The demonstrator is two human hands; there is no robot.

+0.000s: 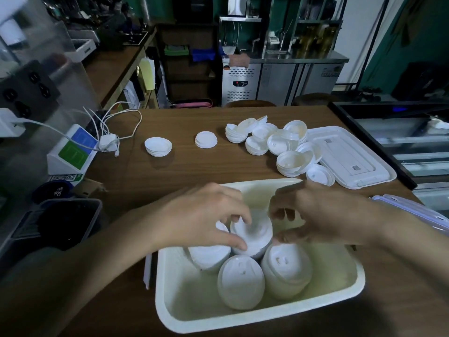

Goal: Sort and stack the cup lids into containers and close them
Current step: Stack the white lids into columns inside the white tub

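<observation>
A cream rectangular container (340, 291) sits on the wooden table in front of me, holding several stacks of white cup lids (240, 280). My left hand (201, 220) grips the top of one lid stack (255, 237) in the container's middle, thumb and fingers curled round it. My right hand (318, 217) hovers right beside that stack with curled fingers; whether it touches the stack is unclear. A heap of loose lids (279, 144) lies farther back on the table. The container's white lid (349, 156) lies flat at the right.
Two small lid stacks (158, 147) (206, 139) stand apart mid-table. White cables and a charger (109, 142) lie at the left by a blue-green stand (73, 152). A dark bin (56, 224) sits at the left edge, a clear clip lid (413, 210) at the right.
</observation>
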